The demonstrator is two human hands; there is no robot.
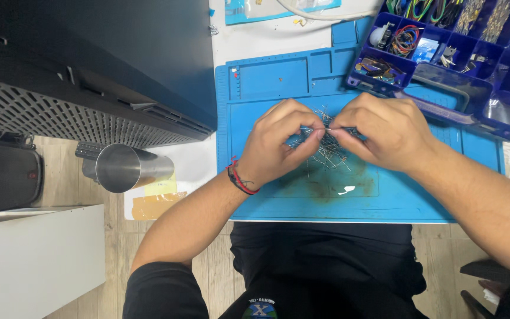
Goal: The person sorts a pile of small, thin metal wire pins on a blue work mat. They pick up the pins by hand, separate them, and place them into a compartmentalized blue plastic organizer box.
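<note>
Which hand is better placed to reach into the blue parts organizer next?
Probably the right hand: it lies nearer the parts organizer at the mat's right edge. The left hand is farther away. Both pinch a thin wire above the wire pile.

A steel cup (126, 168) stands left of the blue mat (267, 77), a purple parts organizer (506, 112) right.

Pale wood-plank floor (119, 248); white desk (267, 41); white cabinet (30, 260) lower left; dark perforated case (60, 112) beside desk.
</note>
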